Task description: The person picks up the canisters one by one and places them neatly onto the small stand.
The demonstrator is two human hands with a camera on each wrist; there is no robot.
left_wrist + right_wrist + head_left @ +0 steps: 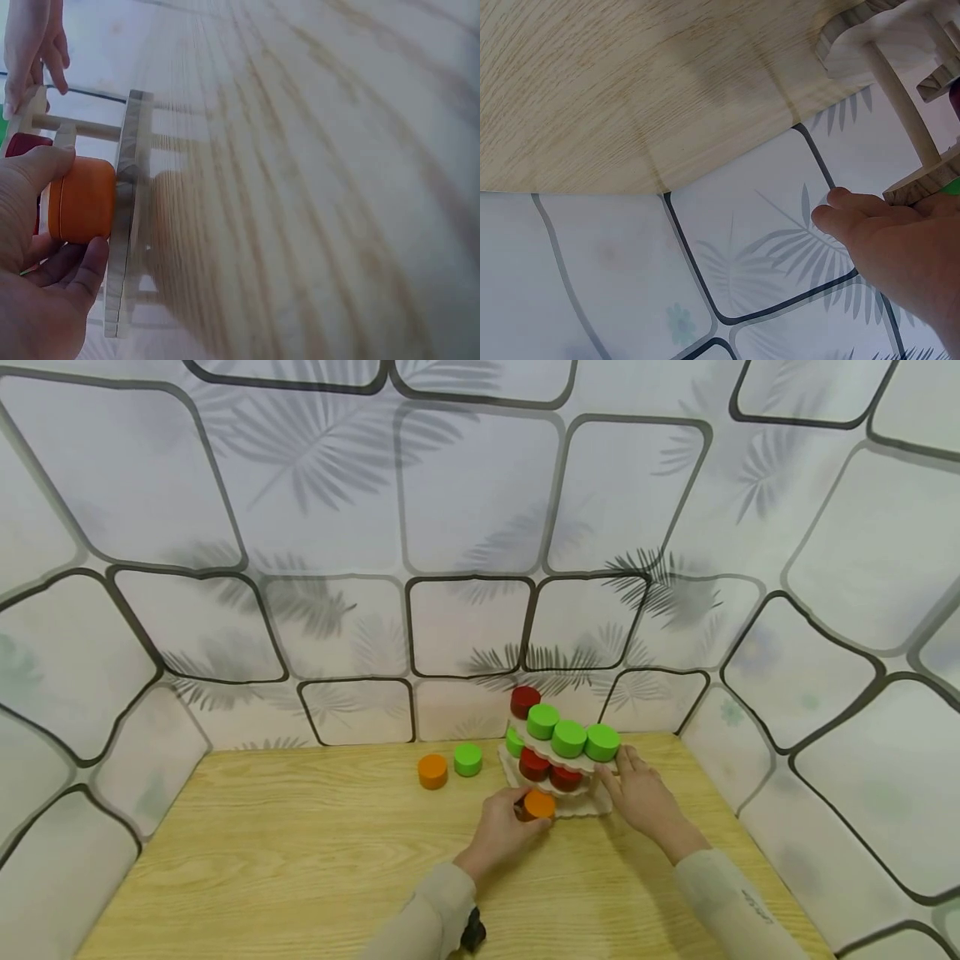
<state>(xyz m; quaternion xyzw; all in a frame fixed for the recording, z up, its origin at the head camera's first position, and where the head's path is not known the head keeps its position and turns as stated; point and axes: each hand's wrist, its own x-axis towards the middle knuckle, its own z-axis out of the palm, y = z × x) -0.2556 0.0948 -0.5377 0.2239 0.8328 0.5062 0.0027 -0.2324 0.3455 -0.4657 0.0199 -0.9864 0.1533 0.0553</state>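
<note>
A tiered wooden stand point(585, 810) with wavy-edged shelves is at the back right of the table. My left hand point(501, 827) pinches an orange round block point(539, 805) between thumb and fingers at the stand's front; in the left wrist view the block point(86, 199) is close above the bottom shelf point(124, 247). Whether it touches the shelf, I cannot tell. My right hand point(647, 797) holds the right edge of the upper shelf point(922, 180), thumb and fingers on either side. Green blocks point(568, 739) line that shelf, and red blocks point(534, 764) sit below.
Left of the stand, a green block point(468, 760) and another orange block point(432, 772) stand on the wooden table point(300, 843). A dark red block point(525, 702) is at the top rear of the stand. Patterned walls point(472, 627) enclose the table's back and sides.
</note>
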